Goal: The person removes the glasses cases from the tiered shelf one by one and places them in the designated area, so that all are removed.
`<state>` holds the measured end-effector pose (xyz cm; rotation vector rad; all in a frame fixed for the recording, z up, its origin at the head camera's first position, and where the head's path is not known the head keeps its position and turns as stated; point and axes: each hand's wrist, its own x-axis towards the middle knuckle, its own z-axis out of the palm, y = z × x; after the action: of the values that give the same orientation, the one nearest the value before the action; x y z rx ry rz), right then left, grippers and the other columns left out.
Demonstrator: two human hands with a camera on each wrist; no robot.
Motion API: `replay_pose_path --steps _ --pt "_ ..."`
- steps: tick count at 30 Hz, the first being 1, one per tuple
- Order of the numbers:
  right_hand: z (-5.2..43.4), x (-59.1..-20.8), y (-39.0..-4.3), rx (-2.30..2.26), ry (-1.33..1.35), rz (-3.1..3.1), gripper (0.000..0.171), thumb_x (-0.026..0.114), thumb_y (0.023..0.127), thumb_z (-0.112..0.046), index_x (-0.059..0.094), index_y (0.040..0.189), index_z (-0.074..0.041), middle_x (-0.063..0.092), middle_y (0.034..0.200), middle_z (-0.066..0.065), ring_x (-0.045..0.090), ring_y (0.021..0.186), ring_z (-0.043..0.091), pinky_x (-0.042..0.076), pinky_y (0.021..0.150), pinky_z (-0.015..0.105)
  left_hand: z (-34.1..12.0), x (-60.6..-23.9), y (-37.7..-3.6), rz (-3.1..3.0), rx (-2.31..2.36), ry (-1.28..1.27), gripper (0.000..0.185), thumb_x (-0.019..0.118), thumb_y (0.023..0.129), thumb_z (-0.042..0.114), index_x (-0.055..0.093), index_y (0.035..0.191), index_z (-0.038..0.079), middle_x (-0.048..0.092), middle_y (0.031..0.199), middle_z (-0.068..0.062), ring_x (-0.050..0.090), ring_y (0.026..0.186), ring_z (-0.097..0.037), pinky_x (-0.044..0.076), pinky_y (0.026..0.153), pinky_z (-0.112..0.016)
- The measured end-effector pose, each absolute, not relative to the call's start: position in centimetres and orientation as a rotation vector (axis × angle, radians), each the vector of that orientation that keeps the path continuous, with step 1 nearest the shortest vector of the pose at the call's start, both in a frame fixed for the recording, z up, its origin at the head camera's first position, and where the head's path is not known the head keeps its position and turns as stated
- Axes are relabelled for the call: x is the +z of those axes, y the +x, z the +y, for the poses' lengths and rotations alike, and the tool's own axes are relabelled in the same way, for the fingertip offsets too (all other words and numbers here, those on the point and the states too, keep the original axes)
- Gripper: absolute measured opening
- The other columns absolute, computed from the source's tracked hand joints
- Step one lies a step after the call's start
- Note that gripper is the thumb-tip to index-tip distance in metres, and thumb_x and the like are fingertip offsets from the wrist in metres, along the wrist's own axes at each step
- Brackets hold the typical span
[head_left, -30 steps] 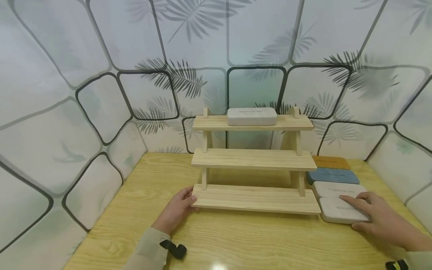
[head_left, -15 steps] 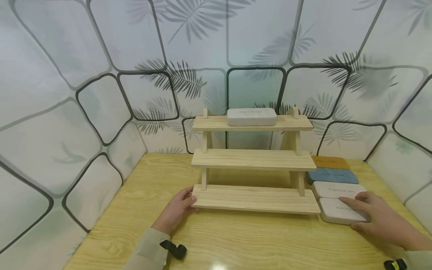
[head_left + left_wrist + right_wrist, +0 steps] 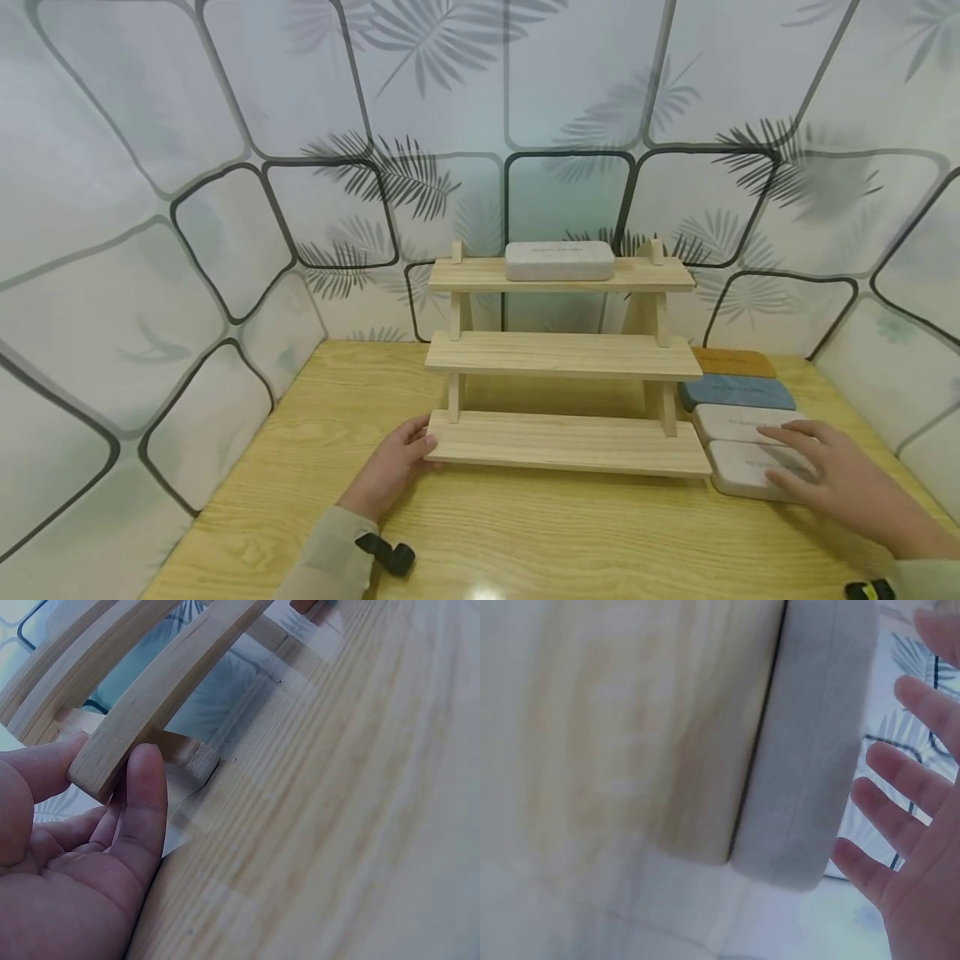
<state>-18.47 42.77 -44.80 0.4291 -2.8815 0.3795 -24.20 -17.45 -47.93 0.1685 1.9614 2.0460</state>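
A three-tier wooden display stand [image 3: 562, 357] stands on the table. My left hand [image 3: 390, 468] pinches the left end of its bottom shelf [image 3: 142, 709], thumb on one side and fingertips on the other, as the left wrist view shows. On the right, my right hand [image 3: 847, 483] hovers over the nearest pale grey oblong case [image 3: 750, 468], fingers spread and holding nothing. In the right wrist view the fingers [image 3: 907, 776] overlap the edge of that case [image 3: 802, 750]. A second pale case [image 3: 738, 423] lies directly behind it.
Behind the pale cases lie a blue case [image 3: 738, 392] and an orange case [image 3: 735, 363], in a row beside the stand. Another pale case [image 3: 558, 262] rests on the top shelf. Patterned walls [image 3: 315, 208] enclose the wood-grain table [image 3: 570, 533].
My right hand has let go of the nearest pale case, its thumb lifting off the front edge and its fingers opening. The left hand keeps its grip on the shelf.
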Motion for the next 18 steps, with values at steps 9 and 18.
replay_pose_path --steps 9,18 --pt "40.5 -42.9 -19.1 0.489 0.451 -2.787 0.058 0.074 0.094 -0.036 0.056 0.144 -0.011 0.049 0.135 0.024 0.047 0.117 0.050 0.044 0.078 0.068 -17.4 -47.9 -24.2 1.971 2.043 0.165 0.065 0.056 0.106 0.025 0.025 0.158 0.000 0.039 0.153 -0.025 0.052 0.129 -0.034 0.053 0.098 -0.041" --pt "37.3 -40.2 -19.6 0.502 0.503 -2.693 0.057 0.077 0.092 -0.031 0.058 0.143 -0.012 0.046 0.141 0.022 0.044 0.122 0.050 0.042 0.084 0.067 -17.5 -48.1 -24.2 1.973 2.035 0.194 0.065 0.056 0.107 0.024 0.024 0.157 -0.001 0.039 0.153 -0.026 0.052 0.129 -0.035 0.053 0.097 -0.041"
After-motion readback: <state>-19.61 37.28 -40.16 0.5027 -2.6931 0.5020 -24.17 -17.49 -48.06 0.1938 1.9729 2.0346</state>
